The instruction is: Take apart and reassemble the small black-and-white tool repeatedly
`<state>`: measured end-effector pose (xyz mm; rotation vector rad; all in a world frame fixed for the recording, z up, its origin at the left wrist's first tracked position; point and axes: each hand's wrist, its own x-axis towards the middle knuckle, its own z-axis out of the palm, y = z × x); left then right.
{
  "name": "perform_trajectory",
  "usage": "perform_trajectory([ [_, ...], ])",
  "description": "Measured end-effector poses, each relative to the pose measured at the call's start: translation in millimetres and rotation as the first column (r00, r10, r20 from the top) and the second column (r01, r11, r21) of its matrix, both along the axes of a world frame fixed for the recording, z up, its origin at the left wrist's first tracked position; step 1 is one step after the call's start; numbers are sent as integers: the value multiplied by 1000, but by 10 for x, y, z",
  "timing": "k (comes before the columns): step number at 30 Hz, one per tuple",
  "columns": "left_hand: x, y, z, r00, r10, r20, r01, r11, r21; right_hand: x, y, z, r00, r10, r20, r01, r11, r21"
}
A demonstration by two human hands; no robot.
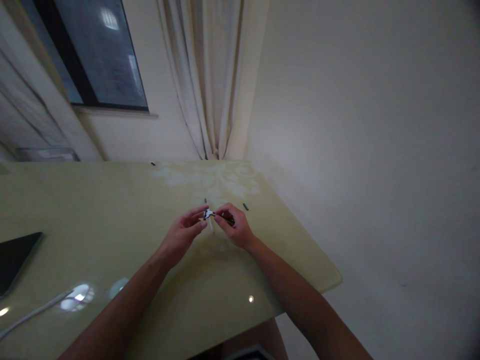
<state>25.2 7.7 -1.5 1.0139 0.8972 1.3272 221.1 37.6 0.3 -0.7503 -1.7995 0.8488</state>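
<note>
Over the right part of the table, my left hand [185,229] pinches a small white-and-dark piece [208,214] between thumb and fingers. It is too small for me to name. My right hand [234,225] comes in from the other side, its fingers closed round a thin dark object [228,220] whose end meets the white piece. Most of that object is hidden by the fingers. Beneath the hands lies a slim pale stick [212,229] with a dark tip, perhaps a pen, partly covered. Just beyond my right hand a short dark piece [245,206] rests on the tabletop.
The glossy yellow-green table [112,210] ends at a rounded right corner beside the wall [356,150]. Another small dark piece [153,164] lies near its far edge. At the left are a dark flat device [18,257] and a white cable [35,312]. Curtains [210,75] hang behind.
</note>
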Motion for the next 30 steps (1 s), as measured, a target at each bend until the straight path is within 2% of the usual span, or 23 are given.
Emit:
perform_trajectory([
  [12,19,-30,33,997,-15,73,16,1000,-23,-5,16,-22,1000,-4,-25,5,999,54],
  [21,-10,26,-80,994,100,-53,-100,995,6,-11,13,-46,1000,7,-22,-7,999,36],
  [30,-57,7,-38,981,106,-164,-110,994,-17,17,31,6,998,54,12,-54,998,-28],
])
